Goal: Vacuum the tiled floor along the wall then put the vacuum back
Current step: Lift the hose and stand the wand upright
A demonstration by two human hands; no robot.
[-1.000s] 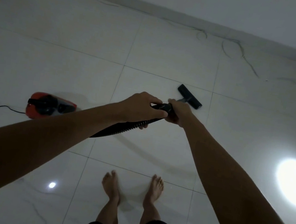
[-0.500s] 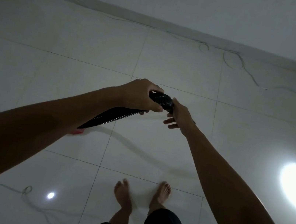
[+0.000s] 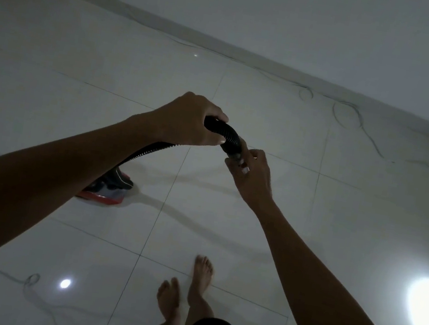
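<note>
Step in hand: the vacuuming appears finished or paused; the black ribbed plastic hose [image 3: 222, 132] is being handled in the air, which is judged to belong to the putting-back part of the task.
Left hand: the left hand [image 3: 189, 121] is curled over the top of the hose bend and grips it firmly.
Right hand: the right hand [image 3: 252, 175], just beside and below the left, has its fingers [image 3: 248, 153] curled about the hose end; a pinch on the grey cuff [image 3: 234, 155] is likely, though full closure cannot be told.
Vacuum body: the red and black canister vacuum [image 3: 108, 187] lies on the white glossy tiled floor [image 3: 226, 220], below and behind the left forearm, joined to the hose.
Next move: the hose should be gathered toward the canister without being kinked, and the thin grey cables [image 3: 355, 120] along the wall beyond the hands avoided.
Hidden: no floor nozzle is seen; most of the canister is covered by the left forearm; the dim light blurs the hose end.
</note>
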